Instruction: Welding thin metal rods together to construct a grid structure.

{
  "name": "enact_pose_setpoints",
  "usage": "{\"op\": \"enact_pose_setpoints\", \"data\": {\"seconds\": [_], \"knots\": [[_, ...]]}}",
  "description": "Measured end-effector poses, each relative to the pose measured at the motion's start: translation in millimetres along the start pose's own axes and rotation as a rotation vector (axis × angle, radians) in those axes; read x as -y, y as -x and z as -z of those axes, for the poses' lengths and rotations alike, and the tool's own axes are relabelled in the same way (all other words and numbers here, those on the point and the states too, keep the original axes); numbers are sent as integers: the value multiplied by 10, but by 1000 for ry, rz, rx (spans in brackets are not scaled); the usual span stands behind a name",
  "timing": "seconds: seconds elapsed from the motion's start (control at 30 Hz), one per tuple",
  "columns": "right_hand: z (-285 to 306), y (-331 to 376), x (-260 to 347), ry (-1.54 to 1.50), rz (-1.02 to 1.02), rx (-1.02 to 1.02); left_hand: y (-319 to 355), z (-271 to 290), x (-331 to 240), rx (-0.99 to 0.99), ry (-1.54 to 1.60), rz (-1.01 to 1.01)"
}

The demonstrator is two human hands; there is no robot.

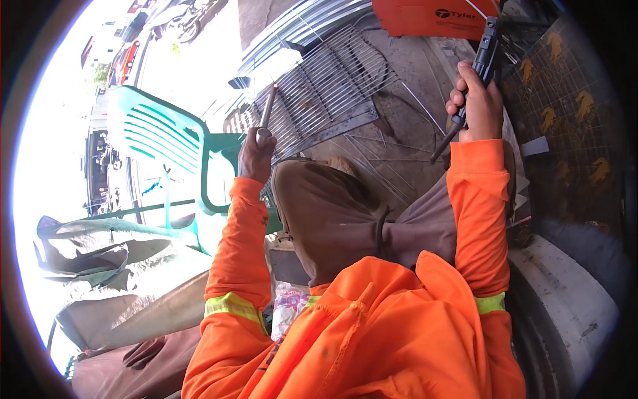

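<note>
My right hand (480, 106) is raised at the upper right, closed around a black welding electrode holder (488, 50). A thin rod sticks out of the holder's top end, and its lower end tapers down toward my right knee. In my left hand (256, 156) is a short metal rod (269, 110) with a rounded end by the thumb; its reddish tip points away from me. Just beyond that hand lies a metal grille (319, 86) of parallel bars, joined by a flat crossbar (339, 130) on its near side. The rod's tip appears over the grille; whether they touch I cannot tell.
Several thin loose rods (375, 163) lie on the ground before my knees. A green plastic chair (206, 159) stands at left. At the far side is an orange-red box (425, 18). A dark panel with yellowish motifs (565, 113) is at right. Crumpled sheeting (133, 292) lies lower left.
</note>
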State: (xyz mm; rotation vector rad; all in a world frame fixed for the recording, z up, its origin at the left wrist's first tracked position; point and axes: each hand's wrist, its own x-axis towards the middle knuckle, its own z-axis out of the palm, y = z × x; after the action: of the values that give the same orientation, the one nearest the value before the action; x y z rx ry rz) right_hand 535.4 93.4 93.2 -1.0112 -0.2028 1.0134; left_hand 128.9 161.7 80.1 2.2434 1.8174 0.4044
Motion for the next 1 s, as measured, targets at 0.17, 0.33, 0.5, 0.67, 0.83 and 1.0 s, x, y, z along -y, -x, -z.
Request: {"op": "enact_pose_setpoints", "data": {"seconds": [0.17, 0.33, 0.5, 0.67, 0.83, 1.0], "knots": [[237, -44, 92, 59, 7, 14, 505, -130, -542, -201, 197, -105], [488, -116, 116, 238, 49, -65, 840, -323, -465, -285, -71, -311], [1038, -201, -138, 299, -32, -90, 842, -455, -507, -328, -89, -346], [1521, -298, -513, 668, -234, -155, 751, -562, -732, -310, 22, -402], [1388, -313, -802, 667, -296, -72, 755, -477, -715, -339, 89, -375], [1266, -271, -789, 571, -312, -123, 702, -475, -700, -335, 104, -354]]}}
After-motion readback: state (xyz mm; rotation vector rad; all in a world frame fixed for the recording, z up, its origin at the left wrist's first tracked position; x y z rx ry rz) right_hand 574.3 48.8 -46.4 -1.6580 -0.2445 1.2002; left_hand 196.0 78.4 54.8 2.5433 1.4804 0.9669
